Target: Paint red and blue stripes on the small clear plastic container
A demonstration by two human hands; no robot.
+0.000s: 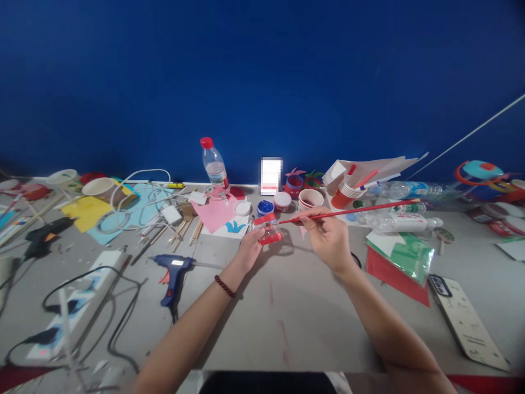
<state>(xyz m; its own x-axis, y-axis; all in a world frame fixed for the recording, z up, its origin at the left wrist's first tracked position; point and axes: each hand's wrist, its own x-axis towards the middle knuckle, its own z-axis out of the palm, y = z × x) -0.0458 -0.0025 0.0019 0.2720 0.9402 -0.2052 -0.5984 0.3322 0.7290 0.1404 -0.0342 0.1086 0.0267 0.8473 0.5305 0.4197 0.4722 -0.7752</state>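
Note:
Between the fingers of my left hand (249, 249) is a small clear plastic piece with red ends (270, 236), held above the table. My right hand (328, 239) grips a long red paintbrush (348, 211) near its tip end, the handle slanting up to the right. The brush tip meets or nearly meets the plastic piece's upper red end; contact is hard to tell. Just beyond stand an open jar of blue paint (266, 208), a white-lidded jar (283, 201) and a paper cup (310, 199) with dark liquid.
A blue glue gun (174, 273) and a power strip (77, 306) with cables lie left. A bottle with a red cap (214, 167) stands at the back. Right are clear plastic bottles (404, 223), stacked cups (346, 195), green and red sheets (397, 273) and a phone (467, 323).

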